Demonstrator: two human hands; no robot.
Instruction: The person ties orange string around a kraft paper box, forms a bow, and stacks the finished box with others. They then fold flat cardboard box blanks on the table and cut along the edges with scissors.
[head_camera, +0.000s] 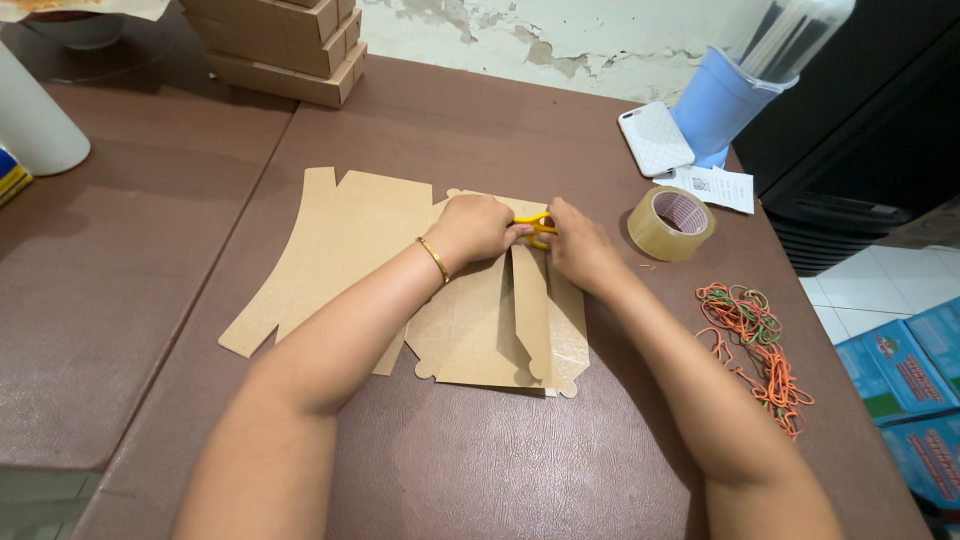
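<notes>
Flat brown cardboard box blanks lie spread on the brown table. On top, a folded blank lies under both hands. My left hand, with a gold bracelet at the wrist, rests closed on its far end. My right hand is right beside it. Between them the fingers pinch a yellow rubber band at the far edge of the cardboard.
A roll of brown packing tape stands right of my hands. A heap of orange and green rubber bands lies near the right edge. A white phone, paper slip and blue jug sit behind; stacked cardboard boxes far left.
</notes>
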